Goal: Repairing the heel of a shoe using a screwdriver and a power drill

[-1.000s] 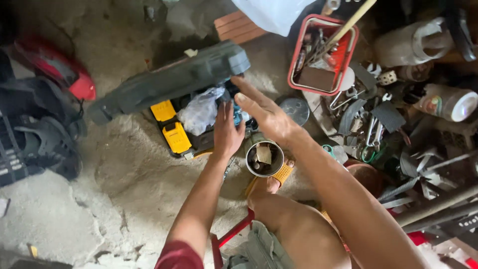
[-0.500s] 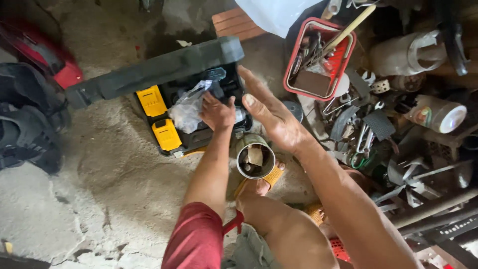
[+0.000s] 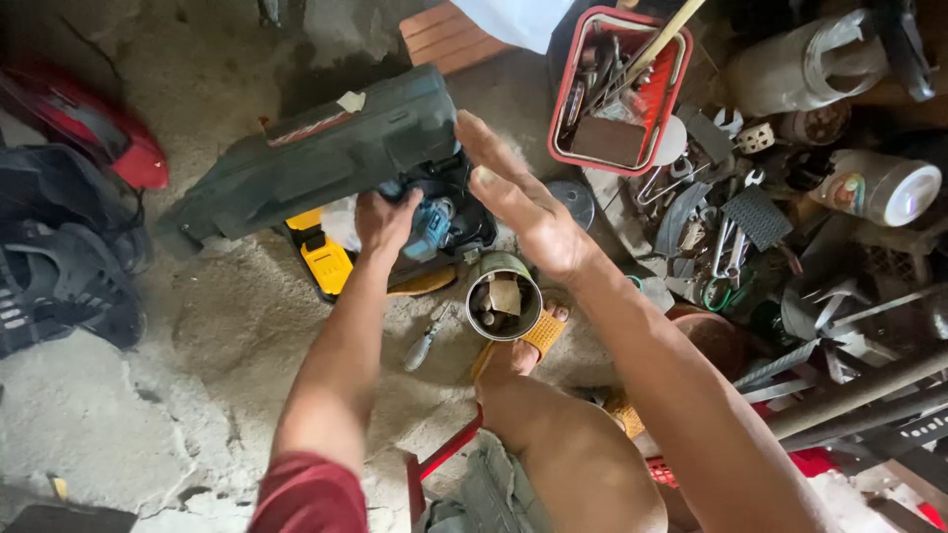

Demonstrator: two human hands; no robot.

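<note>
My left hand [image 3: 385,219] was inside the dark tool case [image 3: 326,158], and its fingers were curled on a blue power tool [image 3: 433,225] that lay in the case. I could not tell if the grip was firm. My right hand [image 3: 518,197] was wide open, fingers straight, in the air just beside the half-raised lid, holding nothing. The case stood on the sandy floor [image 3: 197,345]. Near it, in front of my knee, was a round tin [image 3: 502,296] with small parts. A red basket [image 3: 617,94] of tools was further back.
</note>
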